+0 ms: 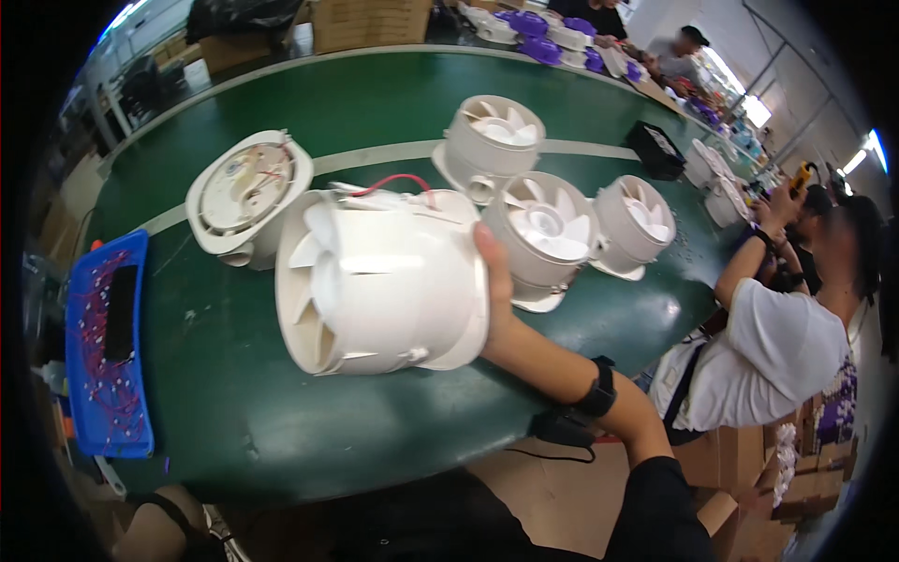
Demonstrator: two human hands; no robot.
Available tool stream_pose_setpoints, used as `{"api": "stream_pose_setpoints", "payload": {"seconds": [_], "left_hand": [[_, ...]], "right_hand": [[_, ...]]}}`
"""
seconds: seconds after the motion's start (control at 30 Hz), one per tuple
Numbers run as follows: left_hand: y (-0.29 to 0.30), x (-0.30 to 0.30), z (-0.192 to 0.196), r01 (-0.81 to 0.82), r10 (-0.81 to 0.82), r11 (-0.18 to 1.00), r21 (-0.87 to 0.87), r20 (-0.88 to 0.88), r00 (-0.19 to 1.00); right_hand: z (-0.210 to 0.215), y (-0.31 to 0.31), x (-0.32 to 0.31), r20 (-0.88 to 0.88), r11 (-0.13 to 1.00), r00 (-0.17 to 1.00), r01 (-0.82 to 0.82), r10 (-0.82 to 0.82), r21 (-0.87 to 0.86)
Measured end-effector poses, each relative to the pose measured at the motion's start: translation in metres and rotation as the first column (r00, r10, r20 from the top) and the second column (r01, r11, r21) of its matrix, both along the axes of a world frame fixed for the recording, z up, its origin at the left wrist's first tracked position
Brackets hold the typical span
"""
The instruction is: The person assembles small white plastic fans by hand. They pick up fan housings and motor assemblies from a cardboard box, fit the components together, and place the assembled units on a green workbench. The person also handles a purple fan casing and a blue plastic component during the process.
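My right hand (498,276) grips a white plastic duct fan (403,281) by its flanged right end and holds it up over the table. The fan lies on its side, its blades facing left, and a red wire loops out of its top. My thumb shows along the flange; the other fingers are hidden behind the housing. At the lower left edge only part of my left arm (154,526) with a black strap shows, and its fingers cannot be made out. Beyond the held fan stand three similar fans (548,225) with blades upward. An opened housing (248,192) shows wiring inside.
A blue tray (140,412) of red-wired small parts sits on the left of the green table (365,440). At the right are a black box (655,150) and a co-worker in a white shirt (777,347). Purple and white parts (543,47) lie at the far side.
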State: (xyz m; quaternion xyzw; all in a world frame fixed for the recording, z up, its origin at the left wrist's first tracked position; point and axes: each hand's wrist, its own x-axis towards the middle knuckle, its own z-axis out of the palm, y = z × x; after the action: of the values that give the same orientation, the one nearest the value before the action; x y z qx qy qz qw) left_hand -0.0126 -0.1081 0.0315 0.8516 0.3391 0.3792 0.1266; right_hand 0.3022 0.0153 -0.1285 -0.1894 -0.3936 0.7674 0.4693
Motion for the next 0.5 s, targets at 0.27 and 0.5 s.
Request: {"api": "stream_pose_setpoints", "payload": {"seconds": [0.27, 0.5], "left_hand": [[-0.031, -0.01, 0.0, -0.104, 0.104, 0.995, 0.004, 0.0, 0.995], [-0.045, -0.015, -0.001, -0.166, 0.165, 0.986, 0.011, 0.003, 0.986]], "right_hand": [[0.003, -0.002, -0.008, 0.015, 1.0, 1.0, 0.014, -0.014, 0.014], [-0.019, 0.003, 0.003, -0.14, 0.996, 0.99, 0.018, -0.029, -0.083]]}}
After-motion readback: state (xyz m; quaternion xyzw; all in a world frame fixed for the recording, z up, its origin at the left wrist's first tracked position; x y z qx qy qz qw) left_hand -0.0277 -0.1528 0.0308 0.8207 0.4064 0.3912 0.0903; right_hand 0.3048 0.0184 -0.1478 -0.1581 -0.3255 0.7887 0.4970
